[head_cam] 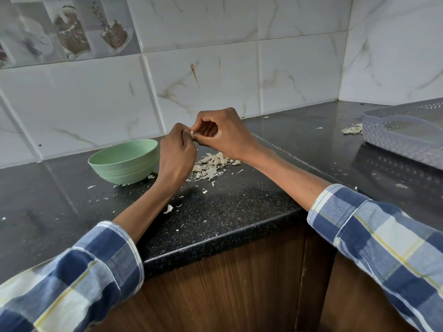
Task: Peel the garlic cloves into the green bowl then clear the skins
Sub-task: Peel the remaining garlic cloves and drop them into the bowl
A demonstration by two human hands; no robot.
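Observation:
Above the black counter, my left hand [177, 155] and my right hand [221, 131] meet fingertip to fingertip, both pinching one small pale garlic clove [192, 133] between them. Most of the clove is hidden by my fingers. The green bowl [124, 161] stands on the counter just left of my left hand; its inside is not visible from here. A heap of papery garlic skins [213, 166] lies on the counter under and behind my hands, with small scraps scattered around it toward the front edge.
A grey perforated plastic tray [405, 133] sits at the right on the black speckled counter [239, 212], with a small pile of skins [352, 129] by its left end. Tiled walls close the back and right. The counter's front edge runs above wooden cabinet doors.

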